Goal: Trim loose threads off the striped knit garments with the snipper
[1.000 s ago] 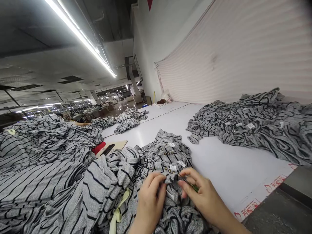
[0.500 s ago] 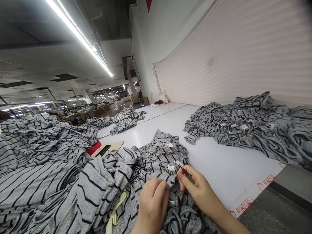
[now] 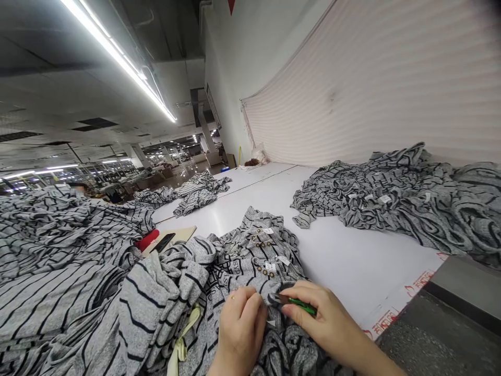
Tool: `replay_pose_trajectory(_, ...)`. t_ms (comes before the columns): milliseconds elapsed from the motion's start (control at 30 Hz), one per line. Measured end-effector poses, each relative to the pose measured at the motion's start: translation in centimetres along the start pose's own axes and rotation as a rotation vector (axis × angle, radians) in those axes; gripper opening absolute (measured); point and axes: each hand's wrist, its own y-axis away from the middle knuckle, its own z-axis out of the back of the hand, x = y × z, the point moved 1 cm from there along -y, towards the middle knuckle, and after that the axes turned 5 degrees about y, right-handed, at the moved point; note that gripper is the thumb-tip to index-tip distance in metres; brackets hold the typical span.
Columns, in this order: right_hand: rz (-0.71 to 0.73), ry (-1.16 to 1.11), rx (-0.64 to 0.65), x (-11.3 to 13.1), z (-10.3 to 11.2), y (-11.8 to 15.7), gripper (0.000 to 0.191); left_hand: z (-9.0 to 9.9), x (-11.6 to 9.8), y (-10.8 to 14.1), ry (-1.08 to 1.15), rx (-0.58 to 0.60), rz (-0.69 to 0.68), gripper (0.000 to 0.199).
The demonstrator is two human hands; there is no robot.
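Observation:
Grey garments (image 3: 246,261) with black stripes, brown buttons and white labels lie bunched in front of me. My left hand (image 3: 240,326) is closed in a pinch on the striped fabric, a ring on one finger. Beside it on the right, my right hand (image 3: 319,313) grips green-handled thread snips (image 3: 301,304). Their dark blades point left, against the cloth just right of my left hand. Exactly which edge my left fingers pinch is hidden behind the hand.
A large heap of striped garments (image 3: 66,250) fills the left side, and another pile (image 3: 395,198) lies at the right. On the white table (image 3: 258,188), a phone (image 3: 162,242) rests on a beige pad (image 3: 183,233) beside a red object (image 3: 147,239). A yellow-green strip (image 3: 183,339) hangs over cloth.
My right hand has lowered the snips from the buttons and label to the cloth near my left hand. The left hand keeps its pinch. The view has shifted slightly.

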Motion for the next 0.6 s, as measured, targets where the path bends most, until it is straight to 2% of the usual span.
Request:
replay_pose_trajectory(133, 0.016, -0.013, -0.011, 0.0, -0.2, -0.4, 0.018, 0.0, 0.1, 0.1, 0.039, -0.013, 0.019, 0.017)
replay_pose_trajectory(267, -0.016, -0.039, -0.051, -0.1, -0.4, -0.5, 0.018, 0.1, 0.1, -0.3, 0.124, -0.085, 0.074, 0.014)
replay_pose_trajectory(300, -0.027, -0.036, -0.071, -0.1, -0.6, -0.7, 0.025, 0.1, 0.2, -0.5, 0.178, -0.082, 0.133, 0.012)
replay_pose_trajectory(367, -0.027, -0.010, -0.102, -0.1, -1.1, -1.4, 0.026, 0.2, 0.5, -1.0, 0.357, 0.000, 0.366, 0.006)
replay_pose_trajectory(433, -0.004, 0.021, -0.122, -0.3, -1.6, -2.4, 0.010, 0.2, 0.9, -1.4, 0.593, 0.131, 0.661, 0.018)
replay_pose_trajectory(467, 0.006, 0.022, -0.130, -0.4, -1.8, -2.9, 0.011, 0.2, 1.1, -1.6, 0.695, 0.180, 0.787, 0.027)
replay_pose_trajectory(533, 0.007, -0.017, -0.140, -0.7, -2.1, -3.5, 0.015, 0.4, 1.5, -1.8, 0.834, 0.214, 0.947, 0.036)
replay_pose_trajectory(600, -0.007, -0.051, -0.142, -0.9, -2.0, -3.6, 0.013, 0.5, 1.7, -2.0, 0.875, 0.196, 1.036, 0.039)
